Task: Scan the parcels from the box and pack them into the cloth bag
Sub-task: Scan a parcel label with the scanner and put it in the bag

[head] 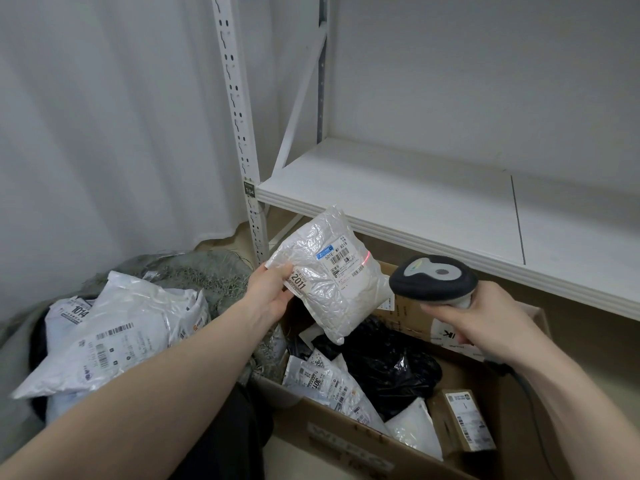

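White shelf (415,192), curtain behind | left hand (273,292) pinches white parcel (332,275) above box (346,441) | right hand (485,320) grips scanner (433,280), red dot seemingly on label | cloth bag (194,271) left, holding parcels.

A white metal shelving rack (433,202) stands against the wall, its slotted upright (239,133) bearing a small dark tag (249,189) reading 104. A pale curtain (104,133) hangs left of it.

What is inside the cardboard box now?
The cardboard box holds white parcels, a black bag and a small brown carton. Anything beneath them is covered.
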